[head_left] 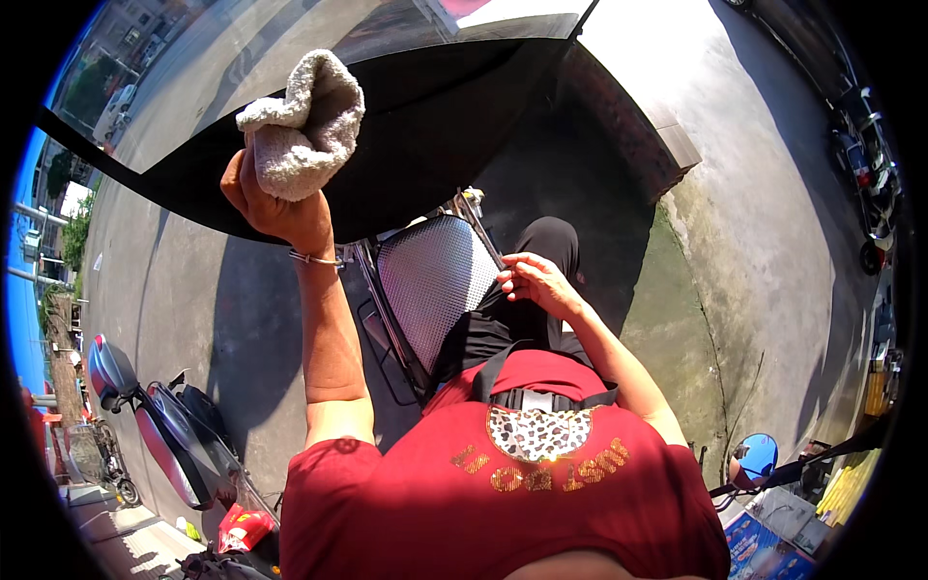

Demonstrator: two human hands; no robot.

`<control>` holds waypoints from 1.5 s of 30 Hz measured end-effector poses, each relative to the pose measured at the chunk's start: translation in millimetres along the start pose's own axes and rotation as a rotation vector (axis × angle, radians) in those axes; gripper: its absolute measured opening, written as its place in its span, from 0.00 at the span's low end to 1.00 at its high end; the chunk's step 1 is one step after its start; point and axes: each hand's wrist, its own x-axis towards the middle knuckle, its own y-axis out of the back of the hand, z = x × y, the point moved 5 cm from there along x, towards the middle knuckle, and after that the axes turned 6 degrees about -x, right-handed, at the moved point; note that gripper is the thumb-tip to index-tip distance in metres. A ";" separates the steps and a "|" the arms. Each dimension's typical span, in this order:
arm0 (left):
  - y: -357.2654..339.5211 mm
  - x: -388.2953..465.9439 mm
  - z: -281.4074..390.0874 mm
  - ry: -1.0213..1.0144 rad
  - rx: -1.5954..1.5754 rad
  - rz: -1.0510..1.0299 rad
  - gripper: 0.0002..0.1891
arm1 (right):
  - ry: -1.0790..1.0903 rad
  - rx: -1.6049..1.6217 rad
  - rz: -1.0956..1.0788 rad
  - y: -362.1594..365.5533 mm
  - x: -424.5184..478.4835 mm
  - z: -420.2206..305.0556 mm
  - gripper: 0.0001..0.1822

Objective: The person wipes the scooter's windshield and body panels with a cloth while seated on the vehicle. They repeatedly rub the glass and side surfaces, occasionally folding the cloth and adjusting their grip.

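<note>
My left hand (279,206) is raised at the upper left and closed around a bunched, pale terry cloth (308,130). Behind the cloth and hand spreads a black fabric canopy (428,109) with a dark rim. Lower and to the right, my right hand (536,283) holds nothing that I can see; its fingers are slightly bent and apart, close to the edge of a seat with a silvery mesh-patterned cover (435,268). One knee in black trousers (551,243) is bent beside this hand.
A parked scooter (174,442) stands at the lower left, with a red bag (244,528) near it. A low wall with a tiled top (674,138) juts in at the upper right. More motorcycles (866,167) line the far right. A round mirror (755,457) is at the lower right.
</note>
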 end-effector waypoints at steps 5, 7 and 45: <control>3.1 -8.9 -78.7 0.229 0.096 0.110 0.11 | 0.024 -0.008 0.000 -6.0 3.4 1.0 0.15; -28.5 -42.6 -75.9 0.249 0.243 -0.131 0.19 | 0.034 -0.004 0.024 3.9 2.6 5.2 0.15; 7.0 -233.8 56.5 1.263 -0.704 -0.504 0.23 | 0.385 -0.144 0.144 -46.0 4.6 -32.1 0.23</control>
